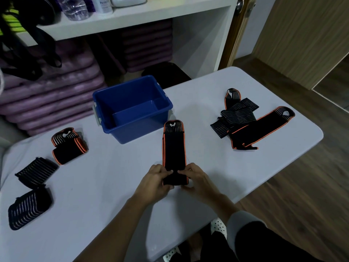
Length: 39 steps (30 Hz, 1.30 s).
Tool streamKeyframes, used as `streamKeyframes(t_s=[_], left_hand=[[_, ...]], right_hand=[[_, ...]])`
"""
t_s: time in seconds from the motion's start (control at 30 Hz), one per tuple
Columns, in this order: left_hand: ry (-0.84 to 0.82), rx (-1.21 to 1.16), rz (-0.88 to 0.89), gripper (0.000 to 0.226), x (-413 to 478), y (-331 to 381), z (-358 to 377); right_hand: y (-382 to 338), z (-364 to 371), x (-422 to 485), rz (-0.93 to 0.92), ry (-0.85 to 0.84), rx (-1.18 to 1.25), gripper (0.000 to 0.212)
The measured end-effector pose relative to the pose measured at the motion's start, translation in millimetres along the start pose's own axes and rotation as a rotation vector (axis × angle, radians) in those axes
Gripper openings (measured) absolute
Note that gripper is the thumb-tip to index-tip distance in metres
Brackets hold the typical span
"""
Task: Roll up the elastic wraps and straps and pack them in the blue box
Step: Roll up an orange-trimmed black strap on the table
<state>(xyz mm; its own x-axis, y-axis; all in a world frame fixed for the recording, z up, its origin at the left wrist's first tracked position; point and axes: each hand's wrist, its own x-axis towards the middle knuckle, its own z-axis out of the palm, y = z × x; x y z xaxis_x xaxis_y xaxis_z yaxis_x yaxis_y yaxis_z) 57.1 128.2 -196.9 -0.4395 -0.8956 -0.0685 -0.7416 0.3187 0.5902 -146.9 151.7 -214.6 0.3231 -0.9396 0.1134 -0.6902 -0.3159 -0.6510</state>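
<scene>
A black elastic wrap with orange edges (173,146) lies stretched out on the white table, its near end folded over. My left hand (156,178) and my right hand (196,178) both pinch that near end. The blue box (105,112) stands open just beyond the wrap's far end, with nothing visible inside. A rolled orange-edged wrap (69,146) and two rolled striped black straps (36,171) (28,208) rest at the left. A loose pile of unrolled wraps and straps (249,121) lies at the right.
The table's edge (264,186) runs diagonally close to my right arm, with wooden floor past it. Behind the box stands a white shelf (132,17) with bottles on top and stacked purple mats (56,91) underneath. A dark stool (166,72) sits behind the table.
</scene>
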Motion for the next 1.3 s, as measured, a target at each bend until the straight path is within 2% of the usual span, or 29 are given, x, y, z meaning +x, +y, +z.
streamKeyframes(t_s=[0.1,0.17,0.3,0.37,0.43,0.47,0.53,0.63,0.7,0.77,0.87,0.97,1.07,1.17,1.3], left_hand=[[-0.130,-0.045,-0.105,0.038,10,1,-12],[-0.124,-0.118,-0.188,0.033,18,3,-14],[0.084,-0.041,-0.238,0.035,29,7,-9],[0.193,0.000,-0.193,0.031,31,12,-7],[0.245,0.073,-0.054,0.022,32,14,-6],[0.243,0.098,0.003,0.024,32,12,-4],[0.155,0.112,0.031,0.042,28,5,-3],[-0.010,0.190,0.026,0.071,28,-6,-3],[-0.001,0.207,0.022,0.070,32,-3,-3],[0.018,0.133,-0.004,0.063,37,1,-4],[-0.049,0.035,-0.107,0.057,40,0,-12],[-0.084,-0.143,-0.251,0.043,41,0,-18],[0.042,-0.207,-0.295,0.031,47,3,-10],[0.200,-0.250,-0.430,0.037,55,5,-5],[0.259,-0.415,-0.399,0.043,54,20,-5]], right_hand=[[0,-10,4,0.018,-0.014,-0.005,0.043],[-2,-13,11,0.069,0.009,0.025,0.051],[-6,-11,32,0.259,0.092,0.027,0.046],[-8,-9,40,0.246,0.172,0.004,0.037],[-8,-7,43,0.159,0.231,-0.062,0.023],[-5,-7,42,0.105,0.244,-0.103,0.021],[2,-7,36,0.028,0.194,-0.167,0.027],[11,-10,29,0.004,0.029,-0.242,0.058],[10,-11,33,0.008,0.001,-0.240,0.059],[8,-12,38,0.018,0.042,-0.204,0.050],[6,-17,38,0.060,0.082,-0.087,0.052],[6,-20,36,0.208,0.079,0.042,0.053],[6,-13,46,0.361,0.157,0.098,0.062],[7,-7,62,0.510,0.232,0.169,0.055],[7,-6,67,0.466,0.208,0.314,0.065]])
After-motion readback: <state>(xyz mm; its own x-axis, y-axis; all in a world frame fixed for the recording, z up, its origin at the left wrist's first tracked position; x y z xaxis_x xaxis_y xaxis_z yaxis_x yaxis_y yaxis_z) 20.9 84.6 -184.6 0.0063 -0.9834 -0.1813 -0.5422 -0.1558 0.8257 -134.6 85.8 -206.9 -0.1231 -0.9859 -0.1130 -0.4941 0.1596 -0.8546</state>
